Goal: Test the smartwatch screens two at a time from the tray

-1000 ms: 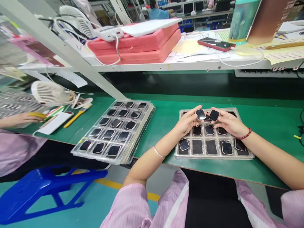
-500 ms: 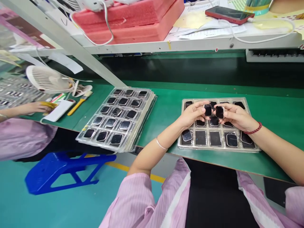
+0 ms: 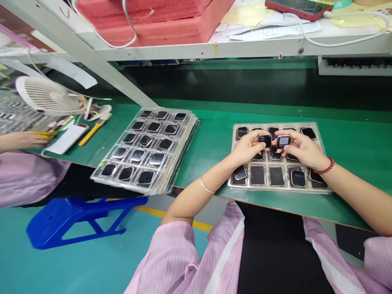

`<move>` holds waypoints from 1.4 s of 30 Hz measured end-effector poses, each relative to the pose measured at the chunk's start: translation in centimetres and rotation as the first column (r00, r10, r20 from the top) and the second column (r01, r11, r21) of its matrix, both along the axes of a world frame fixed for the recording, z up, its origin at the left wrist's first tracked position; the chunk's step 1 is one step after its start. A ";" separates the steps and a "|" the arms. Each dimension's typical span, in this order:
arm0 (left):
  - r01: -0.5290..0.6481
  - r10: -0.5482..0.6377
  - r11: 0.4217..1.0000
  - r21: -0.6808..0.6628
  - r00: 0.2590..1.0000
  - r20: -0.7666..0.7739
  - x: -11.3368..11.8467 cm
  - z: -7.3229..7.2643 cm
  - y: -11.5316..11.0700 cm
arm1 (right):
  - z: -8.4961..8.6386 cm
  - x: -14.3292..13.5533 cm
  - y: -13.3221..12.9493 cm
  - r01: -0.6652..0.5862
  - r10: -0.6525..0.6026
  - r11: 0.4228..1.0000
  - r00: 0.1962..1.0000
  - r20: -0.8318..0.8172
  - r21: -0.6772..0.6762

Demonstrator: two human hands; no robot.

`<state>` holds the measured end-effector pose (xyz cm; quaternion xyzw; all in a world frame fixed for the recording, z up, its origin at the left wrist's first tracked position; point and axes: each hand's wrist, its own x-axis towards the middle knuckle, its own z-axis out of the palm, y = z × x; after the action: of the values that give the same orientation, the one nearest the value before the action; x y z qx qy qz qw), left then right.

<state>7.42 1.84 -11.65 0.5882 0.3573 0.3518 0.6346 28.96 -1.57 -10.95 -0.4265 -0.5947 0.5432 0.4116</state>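
Head view: two small dark watch bodies are held just above a clear tray [image 3: 318, 139] right of centre of the frame, on the green table [image 3: 214, 143]. The left hand [image 3: 246, 148] is closed on the left watch body [image 3: 265, 140], and the right hand [image 3: 301, 150] is closed on the right watch body [image 3: 283, 141]; each grip is narrow, with fingertips pinching the piece by its edges. The two pieces sit just beside each other, nearly touching.

Compared with a second ago, both pieces have been lowered closer to the tray, and the right one has been turned over, so that a pale square code patch is now shown where a glossy dark face was seen before. The left one shows a dark side. By this turn, the backs appear to be under inspection rather than the screens.

At centre left, a stack of filled trays [image 3: 147, 151] lies well apart from the hands. At the left edge, another person's hand [image 3: 24, 140] rests near a white fan [image 3: 45, 96].
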 end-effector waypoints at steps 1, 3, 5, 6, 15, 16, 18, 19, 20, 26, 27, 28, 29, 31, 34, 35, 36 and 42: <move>-0.003 0.003 1.000 0.012 1.000 -0.001 0.0 0.1 0.0 | 0.1 0.0 0.0 -0.001 0.001 1.000 1.000 -0.002 -0.008; -0.004 0.004 1.000 0.031 1.000 -0.005 -0.2 0.2 0.0 | 0.4 0.1 -0.1 0.005 -0.006 0.999 1.000 -0.003 -0.039; -0.004 0.004 0.999 0.041 1.000 -0.004 -0.2 0.2 0.0 | 0.5 0.1 -0.2 0.011 -0.010 0.998 1.000 0.004 -0.069; -0.004 0.004 0.999 0.042 1.000 -0.003 -0.2 0.2 0.0 | 0.6 0.1 -0.2 0.011 -0.010 0.997 1.000 0.010 -0.075; -0.001 0.000 1.000 0.019 1.000 0.022 -0.1 -0.1 -0.1 | 0.5 -0.1 -0.2 -0.009 0.010 1.000 1.000 0.022 -0.020; 0.000 0.000 1.000 0.016 1.000 0.016 -0.1 -0.1 -0.1 | 0.4 -0.1 -0.2 -0.005 0.006 1.000 0.999 0.039 -0.027; 0.000 0.000 1.000 0.011 1.000 0.002 -0.1 0.0 -0.1 | 0.4 -0.2 -0.3 0.001 0.002 0.999 0.998 0.070 -0.039; 0.000 0.000 1.000 0.010 1.000 -0.004 -0.1 0.0 -0.1 | 0.4 -0.2 -0.3 0.000 0.003 0.999 0.997 0.078 -0.041; -0.003 0.003 1.000 0.010 1.000 -0.007 -0.1 0.0 -0.1 | 0.3 -0.2 -0.2 0.001 0.002 0.999 0.997 0.080 -0.040; -0.006 0.006 1.000 0.013 1.000 -0.006 0.0 0.0 -0.1 | 0.2 -0.3 -0.2 0.015 -0.013 0.999 0.997 0.072 -0.035; -0.004 0.004 1.000 0.017 1.000 -0.005 0.1 -0.1 -0.1 | 0.2 -0.3 -0.2 0.014 -0.011 0.999 0.997 0.074 -0.033; -0.002 0.002 1.000 0.021 1.000 -0.006 0.1 -0.2 0.0 | 0.1 -0.3 -0.2 0.011 -0.009 0.999 0.997 0.077 -0.030; -0.001 0.002 1.000 0.025 1.000 -0.007 0.1 -0.2 0.0 | 0.1 -0.2 -0.2 0.008 -0.006 1.000 0.997 0.080 -0.028; -0.003 0.003 1.000 0.027 1.000 -0.009 0.1 -0.3 0.0 | 0.0 -0.2 -0.2 0.004 -0.001 1.000 0.996 0.085 -0.024; -0.003 0.004 1.000 0.023 1.000 -0.011 0.1 -0.4 0.0 | 0.0 -0.2 -0.2 0.005 -0.004 1.000 0.996 0.092 -0.019; -0.004 0.004 1.000 0.024 1.000 -0.011 0.1 -0.3 0.0 | 0.0 -0.2 -0.2 0.006 -0.004 1.000 0.995 0.095 -0.017; -0.002 0.002 1.000 0.024 1.000 -0.012 0.1 -0.3 0.0 | 0.0 -0.2 -0.2 0.006 -0.004 1.000 0.995 0.097 -0.014; 0.002 -0.001 1.000 0.028 1.000 -0.019 0.2 -0.2 -0.1 | 0.0 -0.2 -0.3 -0.002 0.003 1.000 0.994 0.106 -0.007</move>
<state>7.61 1.76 -11.87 0.6005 0.3582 0.3505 0.6231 28.79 -1.82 -10.99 -0.4554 -0.6145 0.5222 0.3772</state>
